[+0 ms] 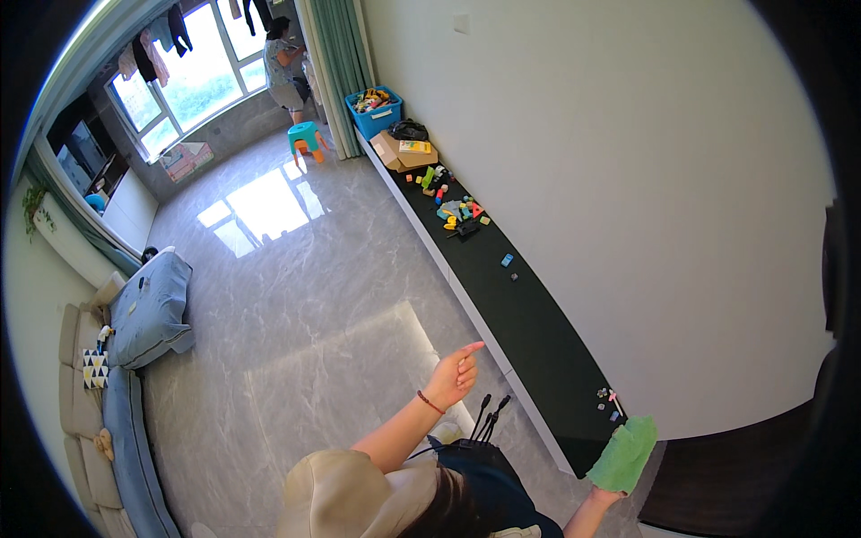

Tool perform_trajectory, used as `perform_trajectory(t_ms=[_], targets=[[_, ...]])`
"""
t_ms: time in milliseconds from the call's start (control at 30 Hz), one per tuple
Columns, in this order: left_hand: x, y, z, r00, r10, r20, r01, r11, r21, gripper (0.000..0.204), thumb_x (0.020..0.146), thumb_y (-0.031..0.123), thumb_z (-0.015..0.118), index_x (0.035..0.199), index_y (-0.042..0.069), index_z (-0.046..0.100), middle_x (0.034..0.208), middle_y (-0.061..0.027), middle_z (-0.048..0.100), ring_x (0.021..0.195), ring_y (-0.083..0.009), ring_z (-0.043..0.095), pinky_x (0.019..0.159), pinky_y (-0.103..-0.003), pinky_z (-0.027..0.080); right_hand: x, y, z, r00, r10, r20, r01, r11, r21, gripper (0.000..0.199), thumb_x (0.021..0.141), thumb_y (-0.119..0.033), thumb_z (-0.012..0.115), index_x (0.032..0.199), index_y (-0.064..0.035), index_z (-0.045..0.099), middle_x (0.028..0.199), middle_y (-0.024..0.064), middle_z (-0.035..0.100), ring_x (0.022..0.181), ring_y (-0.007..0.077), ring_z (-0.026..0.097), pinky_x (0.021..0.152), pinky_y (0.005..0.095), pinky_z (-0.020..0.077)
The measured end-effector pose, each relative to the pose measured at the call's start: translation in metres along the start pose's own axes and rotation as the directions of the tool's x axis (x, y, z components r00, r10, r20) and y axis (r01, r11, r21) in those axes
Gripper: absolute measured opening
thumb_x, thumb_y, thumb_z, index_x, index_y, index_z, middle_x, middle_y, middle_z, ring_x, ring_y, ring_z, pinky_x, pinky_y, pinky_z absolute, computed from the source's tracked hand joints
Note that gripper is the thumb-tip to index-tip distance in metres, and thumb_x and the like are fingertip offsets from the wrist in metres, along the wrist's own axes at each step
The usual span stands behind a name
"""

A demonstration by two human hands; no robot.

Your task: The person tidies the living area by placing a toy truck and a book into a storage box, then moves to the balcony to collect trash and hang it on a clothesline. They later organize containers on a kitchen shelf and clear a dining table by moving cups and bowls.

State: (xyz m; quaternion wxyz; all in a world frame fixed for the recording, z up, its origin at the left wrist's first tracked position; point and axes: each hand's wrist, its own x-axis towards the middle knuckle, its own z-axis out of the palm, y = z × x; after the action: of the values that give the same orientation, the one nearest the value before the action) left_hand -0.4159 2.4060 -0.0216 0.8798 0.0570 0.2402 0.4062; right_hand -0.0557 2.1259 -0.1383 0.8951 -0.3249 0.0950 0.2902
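My left hand is in the air over the floor, beside the front edge of the long low cabinet. Its index finger is stretched out and the other fingers curl loosely, with nothing seen in them. A green cloth is in my right hand, at the near end of the cabinet's black top. The cloth covers most of that hand's fingers. Just beyond it lie a few small toy pieces. Farther along the top are a small blue toy block and a pile of colourful toy bricks.
At the cabinet's far end stand an open cardboard box and a blue bin of toys. A teal and orange stool is near the curtain. Another person stands by the window. A sofa lines the left side.
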Motion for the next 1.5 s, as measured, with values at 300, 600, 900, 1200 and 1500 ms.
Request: perform_trajectory(t_ms=[300,600,900,1200,1500], targets=[[-0.001,-0.005,-0.001,1.0,0.001,-0.022,-0.001,1.0,0.023,0.025,0.088,0.015,0.036,0.108,0.002,0.043,0.051,0.0032,0.029,0.037,-0.0069,0.026,0.032,-0.02,0.023,-0.002,-0.004,-0.012,1.0,-0.007,-0.027,0.007,1.0,-0.019,0.025,0.078,-0.011,0.052,0.103,-0.0047,0.05,0.111,0.0138,0.049,0.107,0.0313,0.044,0.094,0.0464,0.0315],[0.002,-0.006,0.001,1.0,-0.017,-0.015,0.018,1.0,0.019,0.025,0.088,0.014,0.037,0.109,0.001,0.042,0.05,0.0031,0.03,0.038,-0.007,0.027,0.031,-0.02,0.024,-0.004,-0.005,-0.022,0.999,-0.024,-0.048,0.023,0.999,-0.025,0.021,0.077,-0.008,0.055,0.097,-0.0055,0.055,0.107,0.0134,0.053,0.105,0.0314,0.047,0.092,0.0472,0.0339],[0.004,-0.006,0.002,0.999,-0.029,-0.026,0.03,0.999,0.025,0.024,0.088,0.014,0.037,0.109,0.001,0.043,0.05,0.0031,0.03,0.037,-0.0069,0.027,0.031,-0.019,0.024,-0.015,-0.003,-0.016,0.991,0.008,0.136,-0.027,0.99,0.14,0.021,0.076,-0.008,0.056,0.097,-0.0054,0.055,0.106,0.0133,0.053,0.104,0.0314,0.047,0.092,0.0475,0.034],[0.001,-0.005,-0.001,0.996,-0.034,-0.081,0.037,0.999,0.026,0.024,0.088,0.014,0.038,0.108,0.002,0.044,0.051,0.0033,0.03,0.038,-0.0067,0.026,0.031,-0.019,0.022,-0.042,0.005,0.043,0.988,-0.025,0.155,0.024,1.0,0.011,0.03,0.083,-0.012,0.044,0.112,-0.0037,0.044,0.111,0.0118,0.05,0.101,0.026,0.049,0.088,0.0403,0.0387],[0.022,-0.001,-0.011,0.997,-0.07,-0.019,0.069,0.997,-0.024,0.026,0.089,0.016,0.036,0.109,0.004,0.045,0.05,0.0041,0.029,0.038,-0.0052,0.028,0.03,-0.018,0.023,-0.103,-0.012,0.181,0.942,-0.22,0.254,0.251,0.963,-0.098,0.035,0.088,-0.017,0.036,0.119,-0.0034,0.04,0.112,0.0104,0.05,0.097,0.0225,0.05,0.081,0.0351,0.0435]])
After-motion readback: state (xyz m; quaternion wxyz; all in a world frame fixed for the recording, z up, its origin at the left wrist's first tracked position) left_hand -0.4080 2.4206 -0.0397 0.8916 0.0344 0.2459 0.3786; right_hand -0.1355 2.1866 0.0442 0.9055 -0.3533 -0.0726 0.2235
